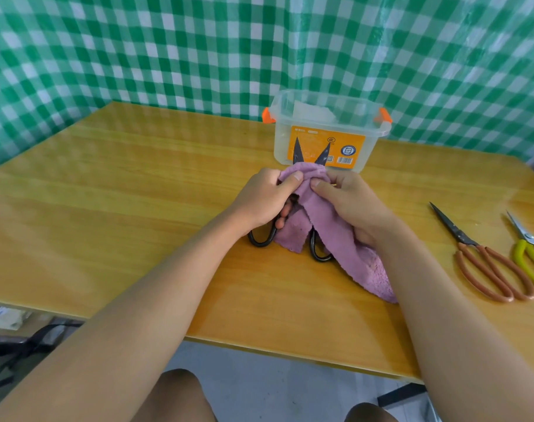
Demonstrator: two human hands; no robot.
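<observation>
A wide bare stretch of the tabletop [131,190] is left open on the left side, out to its left and near edges; the far edge is closed off by a green checked curtain [168,50]; the right side is taken up by brown scissors [485,260] and yellow scissors [530,254], laid side by side near the right edge, well apart from the hands; a clear box [326,132] is set near the far edge, just beyond the work. The black scissors [297,152] are held at mid-tabletop, well in from every edge, their long axis running from near to far; the blades are spread in a V and pointed away at the box, the handle loops being turned toward the person, low over the tabletop. A purple cloth [329,226] is draped over the pivot and trailed toward the near right. The left hand [264,199] is curled round the scissors, its thumb pressed on the cloth; the cloth is pinched and gripped by the right hand [348,202].
</observation>
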